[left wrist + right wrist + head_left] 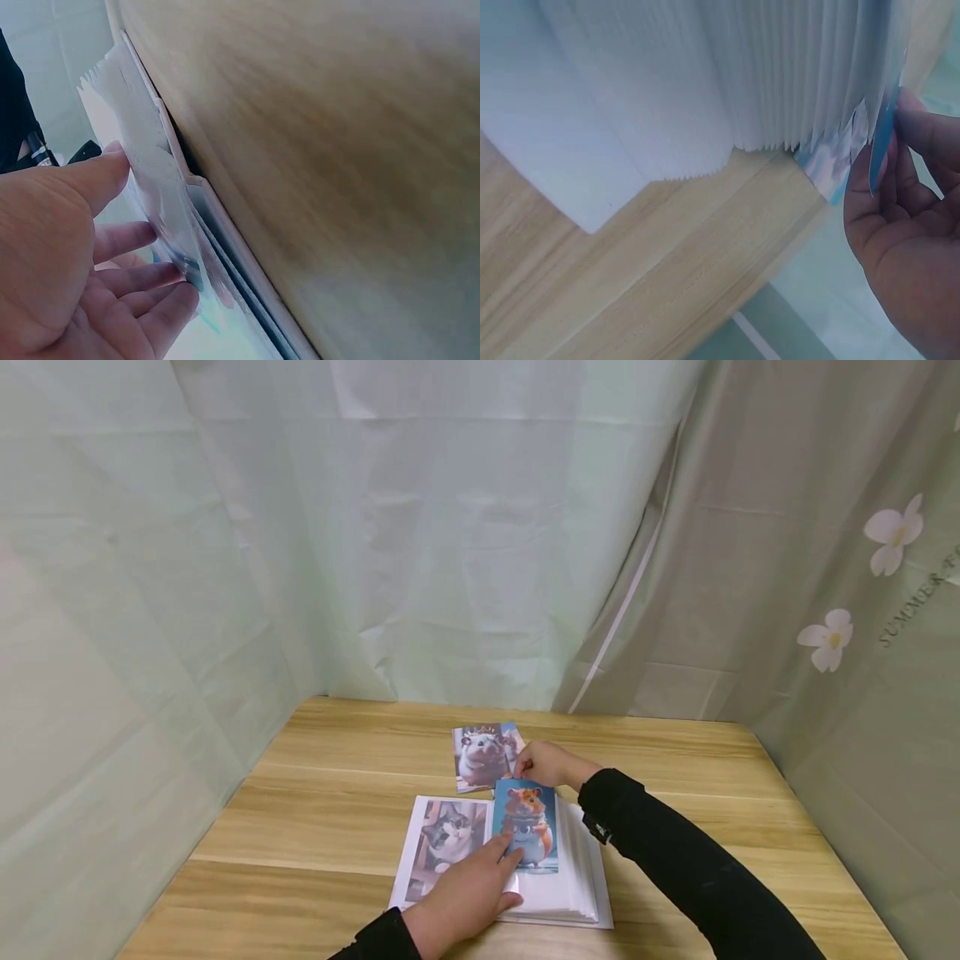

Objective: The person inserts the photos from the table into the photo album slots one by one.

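An open photo album (538, 897) lies on the wooden table, a cat photo (453, 839) in its left page. Over the right page is a blue hamster photo (528, 810), its lower part apparently within the clear sleeve. My right hand (551, 764) pinches this photo's top edge; in the right wrist view, thumb and fingers hold the blue edge (883, 146). Fairly straight fingers of my left hand (468, 893) rest on the album near its spine, tips at the photo's lower left. Album pages (139, 142) sit under that hand in the left wrist view.
Beyond the album, loose photos (480, 758) overlap on the table, the top one a crowned hamster. Pale curtains (465, 543) hang behind and beside the wooden table (315, 827). The album's thick stack of pages (780, 75) fans out on the right side.
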Demonstrator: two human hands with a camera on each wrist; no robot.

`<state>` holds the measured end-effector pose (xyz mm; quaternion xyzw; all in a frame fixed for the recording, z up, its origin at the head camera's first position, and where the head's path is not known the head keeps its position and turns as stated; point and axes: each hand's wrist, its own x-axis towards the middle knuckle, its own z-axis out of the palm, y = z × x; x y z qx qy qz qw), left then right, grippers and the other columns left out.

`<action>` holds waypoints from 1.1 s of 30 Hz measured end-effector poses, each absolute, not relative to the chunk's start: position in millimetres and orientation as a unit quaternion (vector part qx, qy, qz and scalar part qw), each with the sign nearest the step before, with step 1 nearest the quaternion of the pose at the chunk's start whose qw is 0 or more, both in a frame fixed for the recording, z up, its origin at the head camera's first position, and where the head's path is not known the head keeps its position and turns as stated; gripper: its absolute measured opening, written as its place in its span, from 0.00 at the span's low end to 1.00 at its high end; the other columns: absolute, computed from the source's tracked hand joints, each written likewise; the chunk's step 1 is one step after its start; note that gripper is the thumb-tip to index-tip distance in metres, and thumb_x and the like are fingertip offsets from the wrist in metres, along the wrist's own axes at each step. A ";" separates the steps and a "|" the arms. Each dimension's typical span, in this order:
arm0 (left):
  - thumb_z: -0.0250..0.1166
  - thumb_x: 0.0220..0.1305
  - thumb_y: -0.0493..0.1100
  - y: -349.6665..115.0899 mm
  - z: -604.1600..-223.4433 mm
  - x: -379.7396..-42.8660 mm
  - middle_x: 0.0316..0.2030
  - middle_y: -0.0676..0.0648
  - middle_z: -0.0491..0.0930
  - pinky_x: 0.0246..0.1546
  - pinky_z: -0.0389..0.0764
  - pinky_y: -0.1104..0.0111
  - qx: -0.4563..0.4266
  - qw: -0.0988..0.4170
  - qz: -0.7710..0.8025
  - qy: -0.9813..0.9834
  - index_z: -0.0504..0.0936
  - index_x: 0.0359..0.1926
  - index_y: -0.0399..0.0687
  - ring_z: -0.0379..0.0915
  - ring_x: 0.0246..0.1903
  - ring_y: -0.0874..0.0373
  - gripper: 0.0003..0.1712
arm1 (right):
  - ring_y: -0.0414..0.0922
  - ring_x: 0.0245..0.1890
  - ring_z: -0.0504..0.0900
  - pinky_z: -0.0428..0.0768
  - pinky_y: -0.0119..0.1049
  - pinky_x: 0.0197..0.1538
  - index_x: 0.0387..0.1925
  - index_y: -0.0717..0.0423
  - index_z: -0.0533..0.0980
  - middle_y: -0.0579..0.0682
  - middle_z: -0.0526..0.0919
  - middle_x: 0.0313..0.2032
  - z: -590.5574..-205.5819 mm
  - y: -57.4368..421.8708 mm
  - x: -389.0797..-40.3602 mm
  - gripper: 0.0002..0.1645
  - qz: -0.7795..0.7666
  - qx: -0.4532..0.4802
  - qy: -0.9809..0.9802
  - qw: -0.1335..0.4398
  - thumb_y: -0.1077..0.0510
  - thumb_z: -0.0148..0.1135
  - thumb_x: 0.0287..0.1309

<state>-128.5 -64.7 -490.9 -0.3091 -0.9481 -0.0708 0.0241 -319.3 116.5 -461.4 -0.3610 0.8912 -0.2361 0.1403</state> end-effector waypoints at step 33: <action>0.63 0.67 0.62 -65.3 -488.8 -129.4 0.66 0.39 0.71 0.57 0.79 0.65 -0.320 0.020 -0.078 -0.944 0.76 0.65 0.43 0.72 0.63 0.50 0.35 | 0.34 0.28 0.76 0.78 0.27 0.38 0.30 0.60 0.86 0.48 0.87 0.30 -459.2 117.0 -310.0 0.10 -0.251 -0.375 0.875 0.176 0.73 0.62 0.59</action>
